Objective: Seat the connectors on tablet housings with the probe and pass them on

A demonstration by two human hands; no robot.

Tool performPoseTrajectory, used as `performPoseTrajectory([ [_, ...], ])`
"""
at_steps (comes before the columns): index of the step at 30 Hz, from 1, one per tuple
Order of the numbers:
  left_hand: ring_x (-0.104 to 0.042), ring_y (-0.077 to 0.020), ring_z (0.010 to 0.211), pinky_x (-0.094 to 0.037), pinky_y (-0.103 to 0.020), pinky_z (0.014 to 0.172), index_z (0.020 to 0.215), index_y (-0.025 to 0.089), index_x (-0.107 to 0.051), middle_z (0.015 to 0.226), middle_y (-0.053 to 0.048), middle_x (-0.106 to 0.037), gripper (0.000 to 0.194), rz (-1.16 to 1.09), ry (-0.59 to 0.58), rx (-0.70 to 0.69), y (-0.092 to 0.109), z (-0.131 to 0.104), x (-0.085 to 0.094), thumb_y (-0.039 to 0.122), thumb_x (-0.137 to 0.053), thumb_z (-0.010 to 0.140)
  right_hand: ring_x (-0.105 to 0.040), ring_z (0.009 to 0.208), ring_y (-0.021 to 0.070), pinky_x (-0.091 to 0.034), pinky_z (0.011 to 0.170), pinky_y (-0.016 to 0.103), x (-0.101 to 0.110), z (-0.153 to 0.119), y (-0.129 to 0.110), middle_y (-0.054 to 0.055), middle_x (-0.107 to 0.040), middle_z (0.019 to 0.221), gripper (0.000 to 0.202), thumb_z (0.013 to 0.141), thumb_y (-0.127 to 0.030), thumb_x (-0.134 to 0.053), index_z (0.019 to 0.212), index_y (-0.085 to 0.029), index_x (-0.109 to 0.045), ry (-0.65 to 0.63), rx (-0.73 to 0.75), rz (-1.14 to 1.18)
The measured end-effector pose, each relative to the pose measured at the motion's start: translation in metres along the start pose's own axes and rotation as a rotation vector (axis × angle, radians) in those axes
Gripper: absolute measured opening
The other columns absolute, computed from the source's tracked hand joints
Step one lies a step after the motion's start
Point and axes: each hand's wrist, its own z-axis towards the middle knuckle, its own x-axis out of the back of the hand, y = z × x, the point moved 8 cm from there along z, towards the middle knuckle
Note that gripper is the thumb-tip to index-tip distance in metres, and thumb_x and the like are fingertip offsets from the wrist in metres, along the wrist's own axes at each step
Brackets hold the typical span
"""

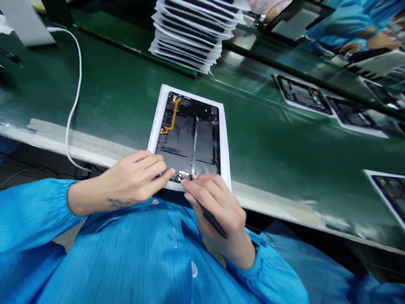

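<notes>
In front of me an opened tablet housing [205,131] lies on a white sheet [226,147] at the table's near edge. Inside it are flat black battery cells [180,135] and an orange flex cable [174,114] at the upper left. A small circuit board [184,174] shows at the housing's near end. My left hand [136,177] rests over the near left corner, fingers stretched loosely and the index tip beside that board. My right hand [218,207] is closed around a slim black hand tool [215,223]; its tip is hidden by my fingers near the board.
A tall stack of white sheets with dark panels between them [196,33] stands behind the tablet. A white cable [79,80] runs over the table's left side. More opened tablet housings [303,95] lie to the right. Co-workers' blue sleeves [341,21] show across the bench.
</notes>
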Motion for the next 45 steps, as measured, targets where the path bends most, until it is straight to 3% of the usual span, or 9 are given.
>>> performPoseTrajectory([
  [10, -0.066, -0.0259, 0.123, -0.055, -0.041, 0.102, 0.113, 0.011, -0.066, 0.117, -0.01, -0.075, 0.029, -0.247, 0.073, 0.189, -0.022, -0.029, 0.001, 0.0, -0.046, 0.095, -0.064, 0.096, 0.0183, -0.053, 0.085, 0.035, 0.007, -0.001, 0.019, 0.006, -0.07, 0.099, 0.021, 0.096, -0.007, -0.057, 0.113, -0.017, -0.066, 0.173, -0.101, 0.33],
  [14, -0.061, -0.0226, 0.13, -0.053, -0.039, 0.109, 0.13, 0.016, -0.061, 0.135, -0.012, -0.066, 0.039, -0.41, 0.074, 0.575, -0.048, -0.048, 0.004, 0.004, -0.046, 0.096, -0.064, 0.092, 0.0154, -0.052, 0.081, 0.032, 0.005, 0.005, 0.038, 0.003, -0.071, 0.098, 0.019, 0.099, -0.012, -0.055, 0.108, -0.021, -0.07, 0.246, -0.215, 0.411],
  [21, -0.041, -0.0329, 0.148, -0.059, -0.046, 0.104, 0.157, 0.034, -0.034, 0.169, -0.005, -0.025, 0.069, -1.317, 0.005, 1.367, -0.082, -0.05, -0.023, 0.036, -0.064, 0.095, -0.065, 0.091, 0.0148, -0.052, 0.08, 0.031, -0.001, 0.005, 0.05, 0.001, -0.072, 0.099, 0.021, 0.102, -0.017, -0.054, 0.109, -0.025, -0.071, 0.35, -0.304, 0.506],
  [26, -0.046, -0.033, 0.143, -0.061, -0.047, 0.097, 0.162, 0.034, -0.014, 0.168, -0.012, -0.024, 0.093, -1.4, 0.017, 1.594, -0.09, -0.034, -0.03, 0.041, -0.072, 0.091, -0.065, 0.089, 0.0155, -0.053, 0.078, 0.03, 0.0, 0.003, 0.051, 0.002, -0.071, 0.097, 0.019, 0.103, -0.022, -0.054, 0.106, -0.025, -0.073, 0.44, -0.334, 0.546],
  [28, -0.058, -0.03, 0.131, -0.061, -0.047, 0.094, 0.162, 0.031, -0.013, 0.158, -0.017, -0.042, 0.092, -1.421, 0.005, 1.548, -0.091, -0.029, -0.037, 0.042, -0.071, 0.091, -0.065, 0.087, 0.0161, -0.053, 0.077, 0.031, 0.002, 0.004, 0.049, 0.003, -0.071, 0.094, 0.02, 0.103, -0.024, -0.053, 0.106, -0.024, -0.073, 0.495, -0.331, 0.564],
  [32, -0.072, -0.0258, 0.094, -0.062, -0.041, 0.08, 0.133, 0.013, -0.057, 0.108, -0.015, -0.073, 0.05, -1.254, -0.219, 1.149, -0.101, -0.003, -0.05, 0.049, -0.051, 0.1, -0.066, 0.085, 0.0168, -0.054, 0.076, 0.032, 0.006, 0.007, 0.044, 0.005, -0.072, 0.093, 0.022, 0.103, -0.027, -0.051, 0.104, -0.021, -0.073, 0.609, -0.269, 0.632],
  [38, -0.054, -0.019, 0.068, -0.045, -0.03, 0.066, 0.076, 0.02, -0.053, 0.072, -0.002, -0.058, 0.034, -0.521, -0.184, 0.741, -0.174, 0.073, -0.018, 0.049, -0.051, 0.093, -0.065, 0.088, 0.0186, -0.055, 0.08, 0.036, 0.02, 0.007, 0.042, 0.007, -0.072, 0.093, 0.023, 0.103, -0.024, -0.05, 0.107, -0.02, -0.072, 0.666, -0.118, 0.566],
  [42, -0.05, -0.0179, 0.07, -0.041, -0.03, 0.077, 0.088, 0.02, -0.061, 0.074, -0.001, -0.056, 0.017, -0.397, -0.147, 0.519, -0.213, 0.146, 0.009, 0.037, -0.062, 0.088, -0.065, 0.085, 0.0166, -0.053, 0.075, 0.031, 0.021, 0.006, 0.055, 0.004, -0.071, 0.087, 0.022, 0.102, -0.022, -0.052, 0.103, -0.022, -0.073, 0.634, -0.172, 0.562],
  [45, -0.053, -0.0187, 0.076, -0.043, -0.031, 0.085, 0.094, 0.019, -0.065, 0.077, -0.002, -0.059, 0.013, -0.329, -0.068, 0.498, -0.251, 0.19, 0.022, 0.031, -0.064, 0.09, -0.065, 0.081, 0.0157, -0.053, 0.073, 0.029, 0.017, 0.005, 0.061, 0.003, -0.07, 0.085, 0.021, 0.101, -0.023, -0.052, 0.102, -0.023, -0.073, 0.576, -0.201, 0.567],
])
